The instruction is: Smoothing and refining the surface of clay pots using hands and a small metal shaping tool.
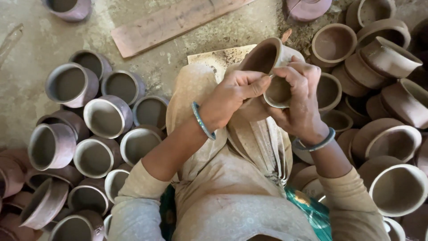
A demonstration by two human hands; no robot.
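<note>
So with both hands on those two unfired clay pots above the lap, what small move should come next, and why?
Probably turn the small grey-rimmed clay pot slightly in the right hand. The left hand pinches at its rim, beside the larger brown clay pot, so only that stretch seems under the fingers.

Floor: bare grey-brown packed earth or cement (53, 40), dusty, pale scuffs. Landmark: long reddish-brown flat wooden plank (174, 22) lying diagonally at top centre. Just below its right end, a pale beige flat board (214, 58), speckled with dirt. Down-left of the plank, a cluster of grey-brown unfired clay pots (89, 134); to its right, a heap of browner round clay bowls (383, 89). Light: soft, diffuse daylight, no hard shadows.
</note>
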